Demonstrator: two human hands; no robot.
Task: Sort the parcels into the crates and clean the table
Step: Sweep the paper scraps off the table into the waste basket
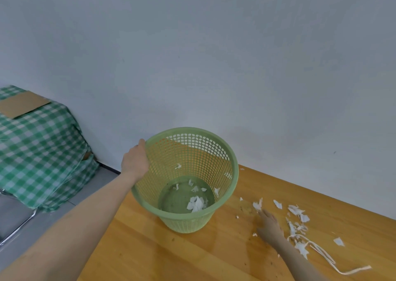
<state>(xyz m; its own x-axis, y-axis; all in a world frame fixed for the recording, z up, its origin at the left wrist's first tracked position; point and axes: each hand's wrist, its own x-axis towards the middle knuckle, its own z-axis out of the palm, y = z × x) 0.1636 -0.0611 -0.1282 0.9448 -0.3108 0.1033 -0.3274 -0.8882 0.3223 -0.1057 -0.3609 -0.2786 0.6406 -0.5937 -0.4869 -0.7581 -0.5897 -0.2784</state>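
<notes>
A light green mesh waste basket is tilted at the left end of the wooden table, its mouth turned toward me. My left hand grips its rim on the left side. White paper scraps lie in the bottom of the basket. More torn paper bits and a long white strip are scattered on the table at the right. My right hand lies flat on the table with straight fingers, just left of those scraps and right of the basket.
A white wall runs behind the table. At the left stands something draped in a green checked cloth with a piece of brown cardboard on top. A metal chair frame shows at the lower left over grey floor.
</notes>
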